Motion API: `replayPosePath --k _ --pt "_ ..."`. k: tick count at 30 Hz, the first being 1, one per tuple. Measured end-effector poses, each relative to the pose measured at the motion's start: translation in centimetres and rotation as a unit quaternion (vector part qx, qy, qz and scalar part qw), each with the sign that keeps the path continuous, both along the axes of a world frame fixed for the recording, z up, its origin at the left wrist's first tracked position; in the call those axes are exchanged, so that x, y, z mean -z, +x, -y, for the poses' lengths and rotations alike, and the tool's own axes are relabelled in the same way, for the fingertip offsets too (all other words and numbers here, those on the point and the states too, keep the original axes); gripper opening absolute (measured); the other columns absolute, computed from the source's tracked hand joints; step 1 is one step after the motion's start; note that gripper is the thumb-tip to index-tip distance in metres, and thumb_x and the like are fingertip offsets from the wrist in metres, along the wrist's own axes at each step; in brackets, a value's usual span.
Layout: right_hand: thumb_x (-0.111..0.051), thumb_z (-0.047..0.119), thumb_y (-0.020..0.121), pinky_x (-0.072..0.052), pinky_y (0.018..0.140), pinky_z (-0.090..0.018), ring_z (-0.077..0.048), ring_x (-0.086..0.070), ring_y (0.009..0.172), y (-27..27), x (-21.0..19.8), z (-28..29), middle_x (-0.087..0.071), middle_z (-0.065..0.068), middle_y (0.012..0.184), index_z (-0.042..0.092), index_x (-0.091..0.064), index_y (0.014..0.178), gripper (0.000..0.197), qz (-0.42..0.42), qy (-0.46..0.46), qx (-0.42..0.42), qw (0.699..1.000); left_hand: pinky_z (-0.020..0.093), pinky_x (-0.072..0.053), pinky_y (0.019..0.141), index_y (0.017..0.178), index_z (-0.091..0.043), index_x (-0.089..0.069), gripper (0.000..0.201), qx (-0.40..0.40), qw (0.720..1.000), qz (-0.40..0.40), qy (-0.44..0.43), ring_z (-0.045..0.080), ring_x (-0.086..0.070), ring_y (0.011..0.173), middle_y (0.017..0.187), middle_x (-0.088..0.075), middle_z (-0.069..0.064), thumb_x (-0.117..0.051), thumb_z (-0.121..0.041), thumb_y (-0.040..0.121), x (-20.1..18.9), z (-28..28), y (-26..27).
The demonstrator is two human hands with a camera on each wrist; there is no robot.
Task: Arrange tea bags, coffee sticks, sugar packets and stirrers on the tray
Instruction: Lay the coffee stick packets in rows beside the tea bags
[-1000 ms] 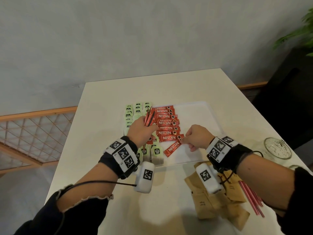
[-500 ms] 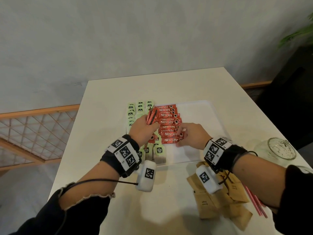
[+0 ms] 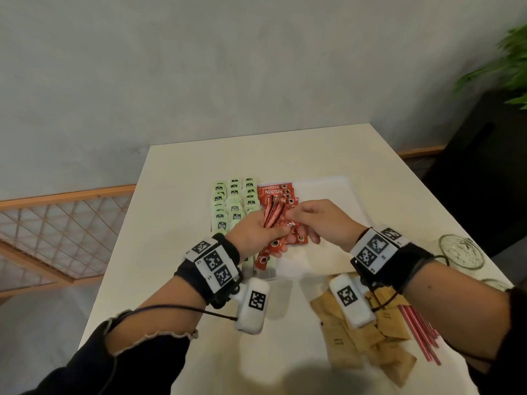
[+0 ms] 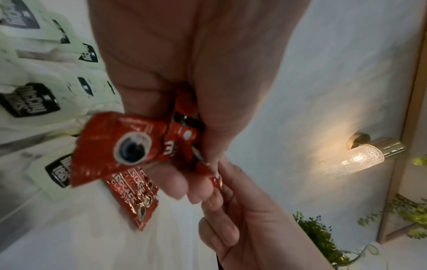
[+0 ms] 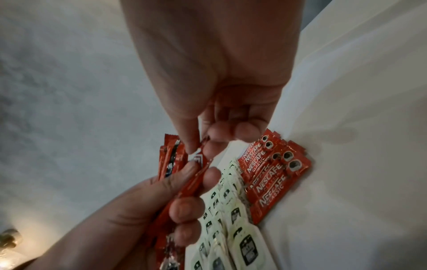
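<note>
Tea bags (image 3: 233,201) done: green rows along the tray's (image 3: 339,195) left edge. Coffee sticks (image 3: 278,192) about half laid, a red column beside them from the far edge. My left hand (image 3: 253,233) clutches a spare bundle (image 3: 272,216); my right hand (image 3: 319,223) pinches one stick's tip. Sugar packets (image 3: 368,337) and stirrers (image 3: 419,332) wait untouched at the table's (image 3: 185,223) near right corner. A second ago my right hand pressed a stick flat on the tray; now it has lifted to draw the next.
</note>
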State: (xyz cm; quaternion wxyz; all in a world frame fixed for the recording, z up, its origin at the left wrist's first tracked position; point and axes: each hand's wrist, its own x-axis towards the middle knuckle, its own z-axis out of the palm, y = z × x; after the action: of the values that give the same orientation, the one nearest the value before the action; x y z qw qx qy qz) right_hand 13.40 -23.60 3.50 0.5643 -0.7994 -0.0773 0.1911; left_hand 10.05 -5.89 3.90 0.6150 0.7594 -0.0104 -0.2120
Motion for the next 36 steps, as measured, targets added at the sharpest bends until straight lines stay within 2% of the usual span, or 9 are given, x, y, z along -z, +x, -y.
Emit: replayPosePath --k 5,11,15,19,22,25,28,30,36 --pt "-0.064 0.013 0.092 -0.041 0.045 -0.020 -0.009 -0.048 0.040 -1.1 -0.1 1.1 -0.058 -0.001 0.055 0.006 -0.065 0.082 0.012 0.021 0.021 0.011 1.000 0.024 -0.055 0.055 0.102 -0.008 -0.066 0.015 0.063 0.997 0.012 0.031 0.011 -0.061 0.058 0.085 -0.072 0.010 -0.066 -0.018 0.092 -0.8 0.2 -1.0" --pt "-0.063 0.016 0.093 -0.042 0.047 -0.018 -0.008 -0.048 0.043 -2.1 -1.0 1.8 -0.057 -0.001 0.059 0.010 -0.063 0.079 0.016 0.034 0.030 -0.004 0.999 0.018 -0.042 0.043 0.091 -0.015 -0.065 0.009 0.086 0.995 0.007 0.054 0.008 -0.045 0.043 0.080 -0.074 0.006 -0.071 -0.022 0.089 -1.7 -0.1 -2.0" --pt "-0.060 0.021 0.095 -0.049 0.060 -0.025 -0.012 -0.052 0.054 -2.5 -1.0 1.8 -0.058 -0.007 0.073 0.004 -0.066 0.088 0.018 -0.035 0.106 0.001 0.994 0.019 -0.045 0.045 0.090 -0.013 -0.067 0.011 0.036 0.998 0.027 0.045 0.007 -0.048 0.043 0.083 -0.075 0.007 -0.070 -0.023 0.089 -1.7 -0.1 -2.2" --pt "-0.067 0.017 0.090 -0.052 0.063 -0.021 -0.013 -0.055 0.065 -2.9 -1.3 1.8 -0.058 -0.008 0.073 0.004 -0.069 0.086 0.014 -0.061 0.095 -0.016 0.993 0.020 -0.045 0.043 0.090 -0.013 -0.065 0.012 0.031 0.998 0.040 0.038 0.008 -0.051 0.042 0.086 -0.074 0.011 -0.065 -0.024 0.093 -1.8 0.2 -2.1" --pt "-0.061 0.011 0.092 -0.052 0.063 -0.025 -0.016 -0.060 0.072 -2.6 -1.8 1.7 -0.062 -0.014 0.083 0.004 -0.062 0.089 0.007 -0.064 0.094 0.010 0.993 0.023 -0.045 0.042 0.093 -0.014 -0.063 0.016 0.040 0.994 0.069 0.080 0.011 -0.051 0.042 0.075 -0.072 0.003 -0.065 -0.030 0.093 -2.2 0.2 -1.7" --pt "-0.056 0.006 0.089 -0.054 0.065 -0.029 -0.025 -0.060 0.077 -2.2 -2.0 1.7 -0.063 -0.023 0.086 0.009 -0.054 0.084 0.006 -0.044 0.052 0.000 0.998 0.024 -0.038 0.040 0.089 -0.015 -0.060 0.019 -0.022 0.993 0.092 0.074 0.011 -0.042 0.040 0.061 -0.059 0.001 -0.067 -0.033 0.091 -2.8 0.1 -1.0" --pt "-0.054 0.004 0.089 -0.050 0.061 -0.027 -0.020 -0.059 0.067 -2.4 -2.3 1.6 -0.062 -0.008 0.070 0.011 -0.049 0.078 0.014 -0.019 0.004 -0.046 0.999 0.022 -0.033 0.038 0.073 -0.015 -0.054 0.029 -0.032 0.993 0.094 0.062 0.011 -0.037 0.038 0.054 -0.049 0.000 -0.074 -0.031 0.085 -3.0 0.6 -0.7" --pt "-0.052 0.006 0.091 -0.046 0.058 -0.026 -0.016 -0.060 0.062 -2.4 -2.3 1.6 -0.065 -0.008 0.070 0.009 -0.052 0.084 0.007 -0.020 0.009 -0.056 0.998 0.022 -0.034 0.039 0.065 -0.017 -0.052 0.032 -0.041 0.989 0.110 0.089 0.012 -0.039 0.037 0.052 -0.050 -0.001 -0.074 -0.029 0.085 -2.6 0.9 -0.6" --pt "-0.068 0.026 0.089 -0.047 0.061 -0.024 -0.011 -0.050 0.055 -1.7 -0.8 2.8 -0.064 -0.010 0.082 0.010 -0.068 0.101 0.020 -0.033 0.024 0.001 0.999 0.024 -0.035 0.040 0.070 -0.017 -0.054 0.025 -0.138 0.985 0.093 0.042 0.011 -0.040 0.039 0.057 -0.052 0.001 -0.065 -0.023 0.091 -0.9 0.2 -0.1"
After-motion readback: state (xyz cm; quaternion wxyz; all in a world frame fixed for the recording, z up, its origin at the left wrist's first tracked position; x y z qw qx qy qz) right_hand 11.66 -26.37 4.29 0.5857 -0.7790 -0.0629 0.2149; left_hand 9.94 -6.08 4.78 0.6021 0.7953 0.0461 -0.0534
